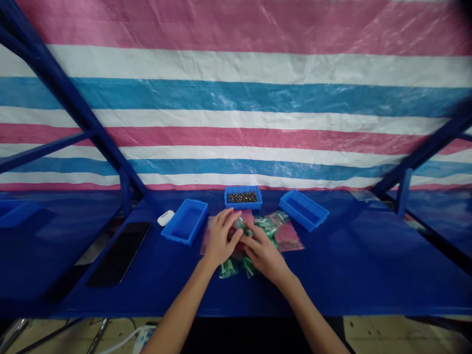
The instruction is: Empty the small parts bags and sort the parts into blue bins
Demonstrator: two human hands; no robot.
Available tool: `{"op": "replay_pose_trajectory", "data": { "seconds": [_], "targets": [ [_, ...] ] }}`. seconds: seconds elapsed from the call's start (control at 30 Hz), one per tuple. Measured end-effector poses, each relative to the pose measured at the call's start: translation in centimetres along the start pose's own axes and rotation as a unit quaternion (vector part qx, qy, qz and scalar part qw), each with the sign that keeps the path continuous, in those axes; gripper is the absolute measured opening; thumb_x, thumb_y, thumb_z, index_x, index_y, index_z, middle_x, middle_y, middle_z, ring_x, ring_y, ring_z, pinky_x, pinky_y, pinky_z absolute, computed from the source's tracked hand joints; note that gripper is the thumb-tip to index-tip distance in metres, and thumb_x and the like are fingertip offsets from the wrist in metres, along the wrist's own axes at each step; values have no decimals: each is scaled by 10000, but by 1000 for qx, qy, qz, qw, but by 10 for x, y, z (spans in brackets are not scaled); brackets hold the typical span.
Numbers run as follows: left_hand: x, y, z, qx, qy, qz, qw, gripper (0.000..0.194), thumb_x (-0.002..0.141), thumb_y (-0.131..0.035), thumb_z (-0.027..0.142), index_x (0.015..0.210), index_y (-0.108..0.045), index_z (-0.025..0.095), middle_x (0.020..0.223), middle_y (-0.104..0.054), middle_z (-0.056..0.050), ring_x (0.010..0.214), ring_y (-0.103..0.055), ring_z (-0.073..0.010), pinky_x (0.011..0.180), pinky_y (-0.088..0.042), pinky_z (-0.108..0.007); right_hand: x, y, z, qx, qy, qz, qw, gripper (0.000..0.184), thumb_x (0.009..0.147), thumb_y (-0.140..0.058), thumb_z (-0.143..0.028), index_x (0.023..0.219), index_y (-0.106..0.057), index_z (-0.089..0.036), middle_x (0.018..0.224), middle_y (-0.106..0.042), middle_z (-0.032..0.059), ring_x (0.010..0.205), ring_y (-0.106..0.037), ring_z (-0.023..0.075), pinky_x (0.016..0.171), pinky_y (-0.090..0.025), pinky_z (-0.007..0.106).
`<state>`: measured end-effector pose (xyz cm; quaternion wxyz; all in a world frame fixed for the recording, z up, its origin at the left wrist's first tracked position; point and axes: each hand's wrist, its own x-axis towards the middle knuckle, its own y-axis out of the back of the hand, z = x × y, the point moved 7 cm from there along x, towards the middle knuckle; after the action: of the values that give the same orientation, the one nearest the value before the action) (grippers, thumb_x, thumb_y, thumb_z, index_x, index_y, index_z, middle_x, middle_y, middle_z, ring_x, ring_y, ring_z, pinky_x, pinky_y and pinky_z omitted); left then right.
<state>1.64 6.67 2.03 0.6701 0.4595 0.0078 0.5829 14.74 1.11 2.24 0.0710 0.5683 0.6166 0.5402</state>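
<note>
On the blue table [361, 275], green packets [264, 225] and pink bags [288, 238] lie beneath my left hand [220, 240] and right hand [268, 256], fingers loosely curled; whether they pinch anything, I cannot tell.

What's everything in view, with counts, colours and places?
Striped sheet: one, pink-white-blue, behind table
Frame bars: several, blue, both sides
Tabletop: one, blue, beneath hands
Plastic trays: four, blue, back centre, left, right, far left
Metal parts: many, dark, back-centre tray
Packets: several, green, around hands
Plastic bags: several, pink, around hands
Smartphone: one, black, left
Case: one, white, beside left tray
Plastic piece: one, clear, back right
Cord: one, white, lower left
Metal legs: two, silver, lower left
Floor: one, beige, below
Left hand: one, bare, over bags
Right hand: one, bare, over packets
</note>
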Motion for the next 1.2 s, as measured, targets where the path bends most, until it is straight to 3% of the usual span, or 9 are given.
{"op": "replay_pose_trajectory", "data": {
  "seconds": [0.1,0.2,0.37,0.53,0.7,0.83,0.93,1.03,1.2],
  "targets": [
    [2,-7,3,41,2,-49,998,276,939,-480,392,1134,-623,260,1279,-567,-54,1230,-466,-248,1065,-341,-448,-19,15,23,41,-78,34,996,340,931,-514,-254,1267,-553,-278,1414,-449,79,1259,-465,219,1001,-455,361],
    [3,-8,2,43,3,-56,997,253,913,-523,422,1020,-636,222,1171,-616,-66,1142,-520,-251,1009,-393,-432,-43,50,63,-56,-215,132,966,337,943,-478,-317,1258,-548,-223,1250,-578,102,1142,-538,238,960,-464,389],
    [2,-7,-14,22,58,-25,998,256,921,-506,433,929,-587,191,978,-656,-73,972,-593,-232,865,-456,-367,-62,52,100,-268,-335,40,903,579,853,-565,-496,1320,-527,-156,1188,-571,184,1062,-522,370,824,-459,495],
    [-1,1,-31,1,147,28,989,272,957,-425,419,870,-552,194,783,-643,-33,752,-616,-195,698,-441,-286,-65,36,119,-163,-372,21,913,609,848,-565,-434,1326,-489,-65,1106,-616,191,1015,-580,328,837,-466,428],
    [-3,16,-33,-38,183,69,980,228,958,-434,398,951,-572,217,772,-675,0,710,-643,-169,655,-443,-245,-56,56,111,-59,-318,61,944,427,860,-551,-380,1214,-585,-144,1066,-669,121,973,-629,272,808,-491,367],
    [-2,24,-35,10,150,99,984,253,968,-422,358,1030,-621,215,884,-707,-33,829,-655,-194,768,-472,-298,-37,86,73,-117,-239,113,957,342,898,-546,-330,1202,-618,-193,1018,-684,91,909,-641,239,743,-496,333],
    [-1,28,-31,89,95,127,983,278,965,-435,325,1078,-661,209,1016,-697,-74,984,-618,-232,898,-447,-377,-20,90,37,-136,-163,180,960,296,927,-519,-242,1204,-616,-205,1030,-684,87,924,-631,214,801,-498,325],
    [1,31,-20,120,57,124,983,333,969,-414,259,1245,-599,234,1162,-662,-81,1119,-561,-243,980,-409,-422,-5,63,10,-130,-87,166,974,258,912,-537,-175,1149,-630,-217,1062,-671,95,972,-608,231,882,-488,380],
    [-5,29,12,172,24,75,982,461,935,-477,277,1392,-460,334,1514,-363,-33,1393,-294,-295,1121,-238,-533,-1,-2,-6,-26,-6,-48,998,236,897,-559,-162,1108,-645,-224,1098,-660,89,1019,-604,229,885,-523,398]
  ]
}}
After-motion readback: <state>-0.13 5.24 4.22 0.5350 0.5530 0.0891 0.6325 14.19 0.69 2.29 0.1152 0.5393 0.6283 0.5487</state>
